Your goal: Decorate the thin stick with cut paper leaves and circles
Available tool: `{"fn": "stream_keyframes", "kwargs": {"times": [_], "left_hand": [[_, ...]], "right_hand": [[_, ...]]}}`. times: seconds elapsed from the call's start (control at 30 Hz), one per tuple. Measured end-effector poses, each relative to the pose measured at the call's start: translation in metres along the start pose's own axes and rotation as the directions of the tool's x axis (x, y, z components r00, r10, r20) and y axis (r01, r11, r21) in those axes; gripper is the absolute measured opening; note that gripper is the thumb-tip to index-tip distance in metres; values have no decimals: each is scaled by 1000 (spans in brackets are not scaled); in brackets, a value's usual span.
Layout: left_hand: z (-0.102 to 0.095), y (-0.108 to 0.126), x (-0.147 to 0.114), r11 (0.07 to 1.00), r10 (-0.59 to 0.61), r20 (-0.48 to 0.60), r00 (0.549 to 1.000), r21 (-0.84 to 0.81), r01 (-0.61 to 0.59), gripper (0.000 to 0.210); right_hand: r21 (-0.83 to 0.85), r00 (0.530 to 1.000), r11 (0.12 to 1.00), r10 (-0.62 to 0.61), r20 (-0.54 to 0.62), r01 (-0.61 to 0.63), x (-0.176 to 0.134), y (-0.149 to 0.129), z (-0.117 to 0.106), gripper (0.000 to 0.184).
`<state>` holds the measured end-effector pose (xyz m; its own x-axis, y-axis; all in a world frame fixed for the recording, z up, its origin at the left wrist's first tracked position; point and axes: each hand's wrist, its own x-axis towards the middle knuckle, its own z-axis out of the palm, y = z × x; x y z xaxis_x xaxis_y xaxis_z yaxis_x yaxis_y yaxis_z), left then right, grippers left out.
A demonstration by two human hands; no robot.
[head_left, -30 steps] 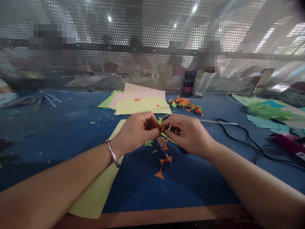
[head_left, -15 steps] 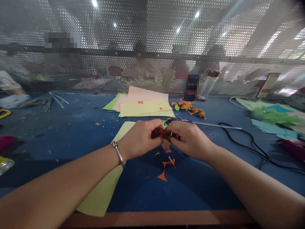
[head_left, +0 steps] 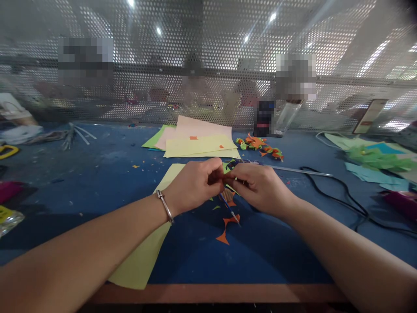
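Observation:
My left hand (head_left: 200,182) and my right hand (head_left: 260,184) meet fingertip to fingertip above the table. Both are closed in a pinch on a small piece of orange paper (head_left: 227,176), mostly hidden by the fingers. Just below them lies a slim blue pen-like tool (head_left: 230,209), its pale tip towards me. Orange paper scraps (head_left: 224,237) lie around that tip. Behind my right fingers is a blue patterned tool, apparently a glue gun (head_left: 243,163), with a long clear stick (head_left: 301,171) reaching to the right. A yellow-green paper sheet (head_left: 143,261) lies partly under my left forearm.
Stacked coloured paper (head_left: 202,148) lies at the back. Beside it are curled orange and green paper pieces (head_left: 260,145) and a clear bottle (head_left: 288,116). A black cord (head_left: 345,191) loops at right, near green paper cutouts (head_left: 379,158). A perforated metal screen (head_left: 208,95) rises behind the table.
The fingertips have parted slightly, and more of the orange piece shows between them. My right hand has shifted a little to the right. The view has shifted slightly.

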<state>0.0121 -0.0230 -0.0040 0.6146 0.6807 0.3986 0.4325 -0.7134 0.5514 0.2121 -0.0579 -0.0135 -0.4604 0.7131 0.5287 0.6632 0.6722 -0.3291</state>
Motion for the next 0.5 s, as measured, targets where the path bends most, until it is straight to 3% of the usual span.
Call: {"fn": "stream_keyframes", "kwargs": {"times": [0.17, 0.5], "left_hand": [[1, 0, 1, 994, -55, 5, 998, -89, 55, 5], [0, 6, -1, 994, -13, 6, 1000, -112, 13, 7]], "right_hand": [[20, 999, 999, 43, 2, -43, 0, 0, 1, 12], [54, 998, 997, 56, 32, -58, 3, -4, -3, 11]]}}
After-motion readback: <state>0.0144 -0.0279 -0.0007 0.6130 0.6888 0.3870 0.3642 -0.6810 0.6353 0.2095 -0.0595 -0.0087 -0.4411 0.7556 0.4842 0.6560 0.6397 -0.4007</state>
